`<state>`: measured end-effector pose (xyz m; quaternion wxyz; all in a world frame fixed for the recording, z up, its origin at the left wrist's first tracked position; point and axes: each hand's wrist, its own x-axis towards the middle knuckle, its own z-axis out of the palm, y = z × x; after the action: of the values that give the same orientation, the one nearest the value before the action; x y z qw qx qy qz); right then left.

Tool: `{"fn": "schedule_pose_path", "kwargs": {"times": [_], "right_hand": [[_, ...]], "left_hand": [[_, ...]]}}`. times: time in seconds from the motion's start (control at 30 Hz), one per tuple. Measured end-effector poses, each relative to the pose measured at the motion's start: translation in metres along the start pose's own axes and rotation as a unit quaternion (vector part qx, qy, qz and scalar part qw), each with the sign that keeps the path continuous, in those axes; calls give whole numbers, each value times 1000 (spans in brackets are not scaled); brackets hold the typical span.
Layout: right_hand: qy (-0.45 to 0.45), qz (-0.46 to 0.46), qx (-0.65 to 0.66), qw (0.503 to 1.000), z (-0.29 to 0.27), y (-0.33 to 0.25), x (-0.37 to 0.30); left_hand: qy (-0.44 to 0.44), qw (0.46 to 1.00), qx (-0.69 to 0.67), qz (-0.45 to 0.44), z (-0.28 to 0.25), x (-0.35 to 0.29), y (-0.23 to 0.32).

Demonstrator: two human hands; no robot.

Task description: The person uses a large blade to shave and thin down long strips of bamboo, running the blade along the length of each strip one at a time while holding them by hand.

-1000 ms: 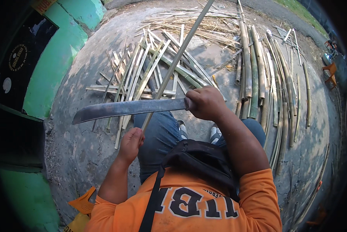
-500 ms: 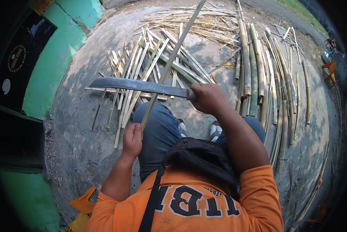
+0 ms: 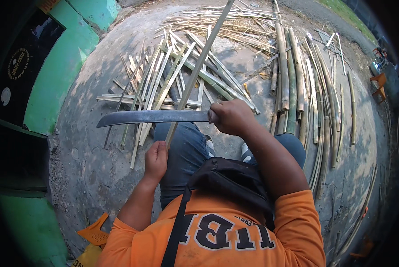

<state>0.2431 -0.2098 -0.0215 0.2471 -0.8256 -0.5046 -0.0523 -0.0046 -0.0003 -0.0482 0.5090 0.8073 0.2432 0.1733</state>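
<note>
My right hand is closed around the handle of a machete, whose long grey blade points left and lies across a bamboo strip. My left hand grips the near end of that strip beside my left knee. From there the strip slants up and away to the right, past the top edge of the picture. The blade crosses it a short way above my left fingers. Whether the edge bites into the strip cannot be made out.
Beyond my knees lies a loose pile of split bamboo strips. Thinner slivers are heaped farther back. Long bamboo poles lie on the right. A green wall stands at left, and an orange plastic chair is at lower left.
My right hand has drawn the machete down the strip toward me, closer to my left hand. The left hand keeps its hold on the strip and has barely moved.
</note>
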Motion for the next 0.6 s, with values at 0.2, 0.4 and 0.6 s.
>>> {"fn": "schedule_pose_path", "kwargs": {"times": [0.2, 0.4, 0.6], "right_hand": [[30, 20, -12, 999, -9, 12, -1], [45, 3, 1, 999, -7, 11, -2], [25, 57, 8, 998, -11, 20, 0]], "left_hand": [[-8, 998, 50, 41, -3, -5, 3], [-6, 998, 51, 22, -2, -4, 6], [5, 996, 74, 49, -1, -6, 1]]}}
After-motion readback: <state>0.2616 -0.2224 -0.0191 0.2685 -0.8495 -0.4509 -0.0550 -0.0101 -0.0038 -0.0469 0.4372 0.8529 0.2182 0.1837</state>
